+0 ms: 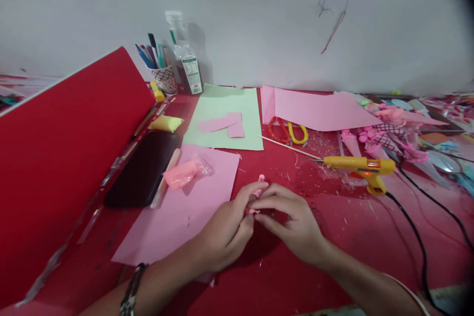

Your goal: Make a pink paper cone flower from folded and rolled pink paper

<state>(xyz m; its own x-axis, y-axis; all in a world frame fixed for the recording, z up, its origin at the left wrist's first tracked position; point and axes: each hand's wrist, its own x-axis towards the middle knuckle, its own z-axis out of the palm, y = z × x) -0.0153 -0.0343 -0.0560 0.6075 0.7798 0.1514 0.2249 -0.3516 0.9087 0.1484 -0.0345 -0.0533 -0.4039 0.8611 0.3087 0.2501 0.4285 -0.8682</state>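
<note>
My left hand is closed around a small pink clay figure, whose round tip pokes out above the fingers. From the other side my right hand pinches at the same piece with thumb and fingertips. Most of the figure is hidden by my fingers. Left of my hands, a packet of pink clay rests on a pink paper sheet. A thin wooden stick lies beyond my hands, its end near the nozzle of a yellow glue gun.
A black phone and yellow clay packet lie left. Behind are a green sheet, scissors, a pen cup and a bottle. Pink cone-shaped crafts pile up right; the black cord trails forward.
</note>
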